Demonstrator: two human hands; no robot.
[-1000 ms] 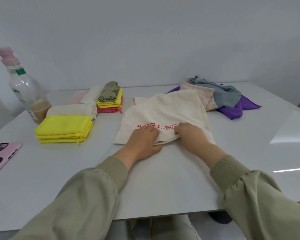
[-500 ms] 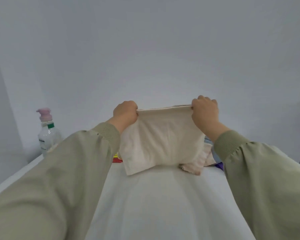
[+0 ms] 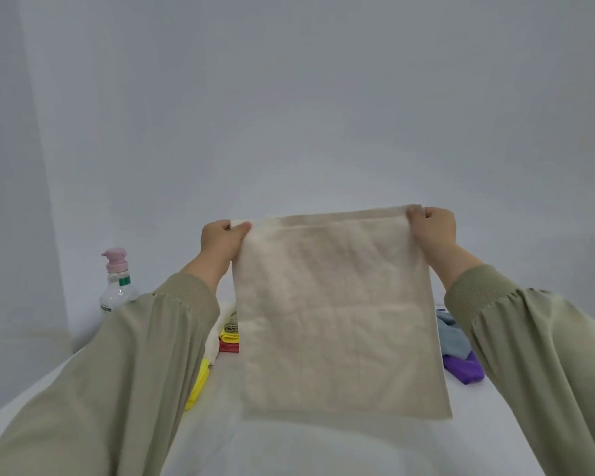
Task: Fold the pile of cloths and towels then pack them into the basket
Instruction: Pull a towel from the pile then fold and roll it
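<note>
1. Change: the cloth point(image 3: 340, 310) lay flat on the table point(image 3: 289, 448) a second ago. It now hangs fully open in the air.
2. Grip: the left hand point(image 3: 220, 240) pinches the top left corner and the right hand point(image 3: 433, 228) the top right. The top edge is taut.
3. Meaning: judged a shake-out before folding. This piece is not yet folded, and no basket is in view.
4. Edges: the sides hang straight. Whether the bottom edge clears the table cannot be told.
5. Room: bare table lies below. The folded stack point(image 3: 229, 334) sits left, the loose pile point(image 3: 464, 369) right and the bottle point(image 3: 117, 286) far left.
</note>
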